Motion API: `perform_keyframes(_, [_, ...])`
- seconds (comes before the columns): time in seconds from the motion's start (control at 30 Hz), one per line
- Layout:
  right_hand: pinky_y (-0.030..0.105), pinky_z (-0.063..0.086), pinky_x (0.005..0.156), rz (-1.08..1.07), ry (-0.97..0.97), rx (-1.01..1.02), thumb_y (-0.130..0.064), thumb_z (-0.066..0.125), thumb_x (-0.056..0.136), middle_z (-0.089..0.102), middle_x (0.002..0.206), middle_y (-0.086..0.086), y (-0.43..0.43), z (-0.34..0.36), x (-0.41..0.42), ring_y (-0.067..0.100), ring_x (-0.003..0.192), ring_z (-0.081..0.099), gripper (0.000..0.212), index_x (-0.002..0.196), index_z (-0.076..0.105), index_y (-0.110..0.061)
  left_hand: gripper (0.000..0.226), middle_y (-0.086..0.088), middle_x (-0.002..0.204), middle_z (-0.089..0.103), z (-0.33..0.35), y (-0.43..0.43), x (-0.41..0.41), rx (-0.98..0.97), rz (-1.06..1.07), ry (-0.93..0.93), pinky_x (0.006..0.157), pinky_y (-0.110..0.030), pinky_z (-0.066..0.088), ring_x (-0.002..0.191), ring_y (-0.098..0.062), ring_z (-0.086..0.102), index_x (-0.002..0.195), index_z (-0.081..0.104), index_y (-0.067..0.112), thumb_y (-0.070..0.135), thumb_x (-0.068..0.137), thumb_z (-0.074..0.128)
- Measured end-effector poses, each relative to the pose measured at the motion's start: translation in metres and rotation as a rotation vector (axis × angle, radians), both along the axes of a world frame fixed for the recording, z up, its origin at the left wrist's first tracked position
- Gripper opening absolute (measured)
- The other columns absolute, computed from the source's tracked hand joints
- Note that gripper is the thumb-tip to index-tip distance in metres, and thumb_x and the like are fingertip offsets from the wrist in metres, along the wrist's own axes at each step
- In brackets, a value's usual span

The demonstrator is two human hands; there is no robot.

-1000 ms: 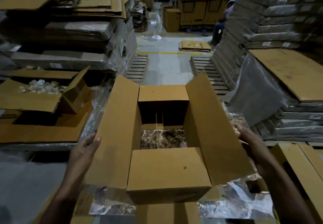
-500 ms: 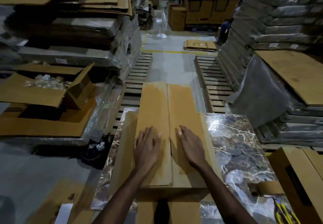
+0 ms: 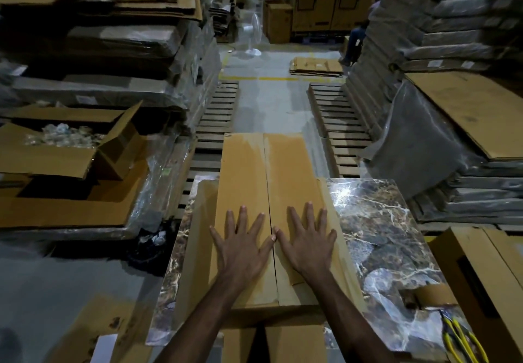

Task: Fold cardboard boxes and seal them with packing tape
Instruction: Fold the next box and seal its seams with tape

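The left hand and the right hand lie flat with fingers spread, grasping nothing, each pressing one top flap of the cardboard box, thumbs nearly meeting at the seam between the flaps. The box lies lengthwise on the marble-patterned tabletop, its far end reaching past the tabletop's far edge over the wooden pallets. The seam shows no tape, so the flaps are likely held down by palm pressure alone. The chief risk is that they spring up or slide apart the moment a hand lifts. What looks like a roll of brown tape sits near the tabletop's right front corner, well apart from the right hand, so reaching for it would probably free that flap. A second risk is the overhang — a push toward the far end could tip or slide the box off. Tape laid while the flaps gape or overlap would seal crooked. With the flaps closed, what the box holds cannot be seen. To the left, an open box holds a heap of clear, crinkled pieces, too small to identify. At the right edge stands a closed box, contents hidden, and yellow-handled tools lie beside it.
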State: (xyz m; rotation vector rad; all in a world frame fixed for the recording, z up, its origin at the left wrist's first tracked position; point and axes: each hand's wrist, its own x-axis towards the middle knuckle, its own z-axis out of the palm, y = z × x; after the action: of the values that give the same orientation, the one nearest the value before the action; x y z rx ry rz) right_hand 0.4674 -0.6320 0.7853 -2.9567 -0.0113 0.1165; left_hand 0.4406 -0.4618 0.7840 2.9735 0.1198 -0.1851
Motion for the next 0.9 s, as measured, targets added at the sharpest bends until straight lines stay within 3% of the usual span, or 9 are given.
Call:
perform_keyframes(0.13, [0.067, 0.014, 0.118, 0.004, 0.032, 0.03, -0.083, 0.014, 0.093, -0.009, 0.173, 0.002, 0.001, 0.006, 0.003, 0.036, 0.157, -0.014, 0.081, 0.163, 0.005, -0.043, 0.074, 0.001, 0.173, -0.014, 0.002, -0.002, 0.003, -0.032, -0.033, -0.006, 0.114, -0.078, -0.006, 0.16, -0.031, -0.014, 0.164, -0.001, 0.043, 0.078, 0.099, 0.009])
perform_keyframes(0.23, [0.065, 0.016, 0.119, -0.001, 0.018, 0.084, -0.078, 0.026, 0.096, 0.002, 0.174, 0.001, -0.005, 0.011, 0.005, 0.035, 0.159, -0.003, 0.076, 0.161, 0.019, -0.04, 0.07, -0.001, 0.175, 0.0, 0.006, -0.009, 0.008, -0.099, -0.059, -0.038, 0.12, -0.075, 0.001, 0.161, -0.028, -0.004, 0.165, 0.013, 0.035, 0.069, 0.104, 0.018])
perform_keyframes(0.37, [0.062, 0.015, 0.122, -0.073, 0.023, 0.215, -0.07, 0.039, 0.099, 0.007, 0.173, 0.002, -0.027, 0.016, 0.007, 0.032, 0.158, 0.003, 0.073, 0.16, 0.024, -0.032, 0.068, -0.001, 0.175, 0.007, 0.01, -0.028, 0.021, -0.161, -0.128, -0.055, 0.122, -0.07, 0.004, 0.161, -0.025, 0.003, 0.164, 0.019, 0.033, 0.067, 0.105, 0.02])
perform_keyframes(0.57, [0.054, 0.025, 0.121, -0.305, -0.166, 0.459, -0.062, 0.046, 0.102, 0.021, 0.17, 0.005, -0.112, 0.019, -0.004, 0.028, 0.155, 0.019, 0.068, 0.158, 0.032, -0.026, 0.062, 0.001, 0.172, 0.021, 0.018, -0.087, 0.029, -0.338, -0.245, -0.158, 0.124, -0.063, 0.007, 0.158, -0.023, 0.015, 0.157, 0.037, 0.032, 0.064, 0.104, 0.033])
perform_keyframes(0.7, [0.044, 0.042, 0.11, -0.538, -0.409, 0.553, -0.047, 0.055, 0.103, 0.047, 0.152, 0.006, -0.204, 0.012, -0.031, 0.026, 0.139, 0.044, 0.051, 0.147, 0.048, -0.021, 0.056, 0.002, 0.158, 0.045, 0.023, -0.157, 0.019, -0.488, -0.431, -0.188, 0.117, -0.05, 0.036, 0.144, -0.022, 0.04, 0.148, 0.048, 0.031, 0.059, 0.1, 0.04])
perform_keyframes(0.8, [0.041, 0.044, 0.102, -0.725, -0.445, 0.53, -0.043, 0.057, 0.101, 0.055, 0.141, 0.013, -0.282, -0.007, -0.055, 0.032, 0.128, 0.053, 0.049, 0.14, 0.055, -0.013, 0.058, 0.0, 0.148, 0.055, 0.011, -0.228, 0.015, -0.51, -0.597, -0.09, 0.109, -0.045, 0.043, 0.134, -0.024, 0.05, 0.146, 0.053, 0.024, 0.058, 0.1, 0.038])
perform_keyframes(0.9, [0.043, 0.045, 0.1, -0.839, -0.304, 0.479, -0.033, 0.06, 0.101, 0.057, 0.139, 0.016, -0.35, -0.041, -0.077, 0.035, 0.128, 0.053, 0.044, 0.138, 0.057, -0.01, 0.059, -0.002, 0.146, 0.058, -0.015, -0.31, 0.015, -0.491, -0.678, 0.094, 0.111, -0.043, 0.042, 0.135, -0.024, 0.051, 0.144, 0.055, 0.023, 0.059, 0.099, 0.044])
